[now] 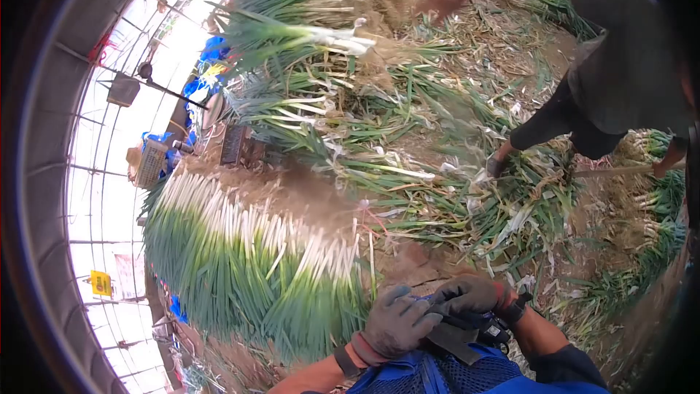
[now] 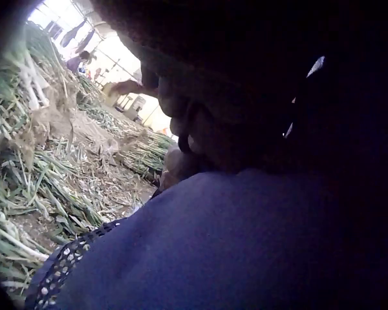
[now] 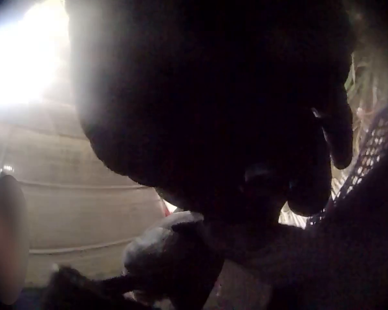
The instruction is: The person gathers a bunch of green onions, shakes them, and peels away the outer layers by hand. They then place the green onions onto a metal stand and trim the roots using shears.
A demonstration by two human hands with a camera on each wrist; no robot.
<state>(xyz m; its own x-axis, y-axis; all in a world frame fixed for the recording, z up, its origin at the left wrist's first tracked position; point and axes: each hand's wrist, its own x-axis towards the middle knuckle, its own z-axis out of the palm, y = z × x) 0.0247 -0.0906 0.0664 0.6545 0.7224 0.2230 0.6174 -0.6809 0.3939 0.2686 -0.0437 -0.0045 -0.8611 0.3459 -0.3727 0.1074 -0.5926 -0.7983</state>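
Note:
In the head view, my gloved left hand lies at the front of my waist, its fingers reaching toward the black strap over blue mesh clothing. My gloved right hand meets it from the other side, with fingers curled over the black material. Their fingertips are close together; the exact hold of the left hand is hidden. Both wrist views are mostly dark: the left one shows the shadowed fingers above blue cloth, the right one shadowed fingers close to the clothing.
A long row of green onions lies to the left, roots toward the middle. More onions are piled at the top, with loose leaves over the ground. Another person bends at the upper right, one arm reaching across.

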